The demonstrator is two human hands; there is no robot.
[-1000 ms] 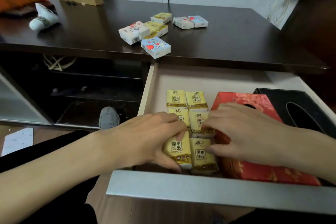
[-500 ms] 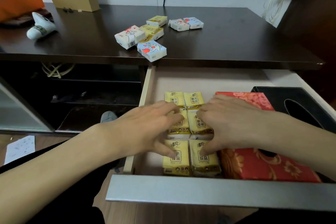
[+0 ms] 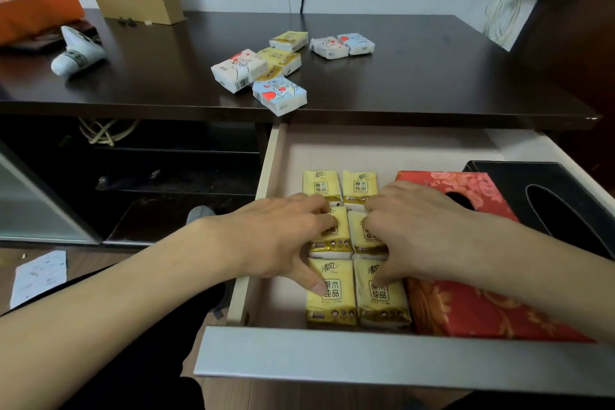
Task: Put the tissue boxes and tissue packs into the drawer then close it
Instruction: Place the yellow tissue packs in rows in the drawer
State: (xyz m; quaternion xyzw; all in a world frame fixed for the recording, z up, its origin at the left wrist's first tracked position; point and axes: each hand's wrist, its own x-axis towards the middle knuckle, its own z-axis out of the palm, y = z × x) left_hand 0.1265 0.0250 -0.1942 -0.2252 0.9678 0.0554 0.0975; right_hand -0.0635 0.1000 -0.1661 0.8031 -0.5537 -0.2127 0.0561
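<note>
Now both hands, the left hand and right hand, have slid up onto the middle yellow packs, grip loose, pressing flat; more packs wait at twelve o'clock on the counter.

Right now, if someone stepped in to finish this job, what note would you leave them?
Left hand and right hand: both flat on the yellow tissue packs in the open drawer, pressing them into rows, holding nothing.
In the drawer: six yellow packs, then the red tissue box, then the black tissue box at the right.
Left on the tabletop: a cluster of loose packs, seven or so.
To do: move those in, then close the drawer.
</note>
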